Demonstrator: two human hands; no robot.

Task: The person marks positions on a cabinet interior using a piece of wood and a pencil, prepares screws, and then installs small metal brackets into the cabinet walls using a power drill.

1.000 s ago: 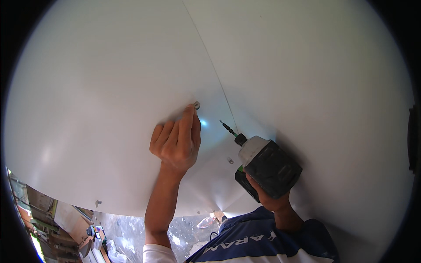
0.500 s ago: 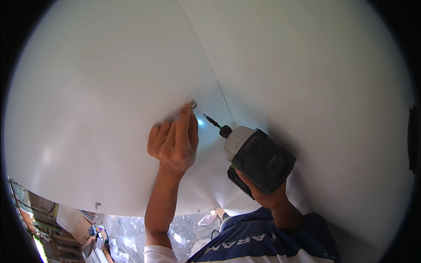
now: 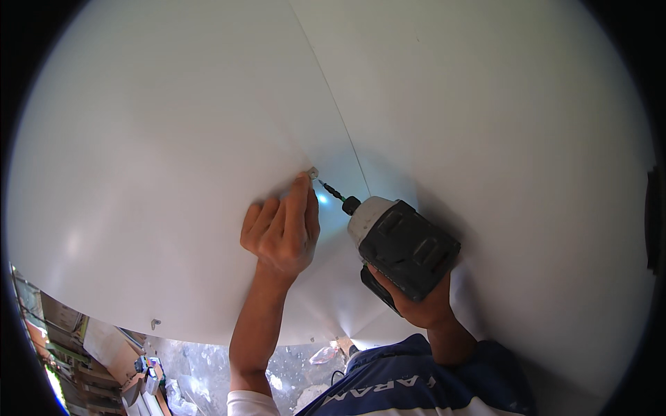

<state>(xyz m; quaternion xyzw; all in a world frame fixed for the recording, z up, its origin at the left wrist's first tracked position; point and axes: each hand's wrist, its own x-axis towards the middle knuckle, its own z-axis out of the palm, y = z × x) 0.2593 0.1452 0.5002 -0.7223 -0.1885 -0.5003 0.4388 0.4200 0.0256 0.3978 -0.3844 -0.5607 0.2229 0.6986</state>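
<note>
Metal bracket [image 3: 314,172], small and grey, sits just above and left of the middle of the frame, against the broad white panel [image 3: 173,173]. What has just changed is the bit [image 3: 332,190]: its tip is now right at the bracket's lower right edge, though we cannot tell whether it touches. We judge that this brings both hands to work on one spot, the left keeping the part in place and the right setting the tool to it.

Our left hand [image 3: 284,236] holds the bracket at its fingertips, the other fingers curled; whether it is pinched or only pressed to the panel we cannot make out. Our right hand [image 3: 424,306], at lower right of centre, is wrapped around the grip of the cordless driver [image 3: 408,248], which points up and left.

Against the frame from a second ago, the driver is farther left and higher; back then, a clear gap lies between its bit and the bracket. Our left hand is in nearly the same place. A loose fitting, visible then at lower centre, does not show now, and the driver covers about that place. The hooked fitting [image 3: 155,324] at lower left remains by the panel's edge, and the seam [image 3: 338,111] runs down from the top centre as before.
</note>
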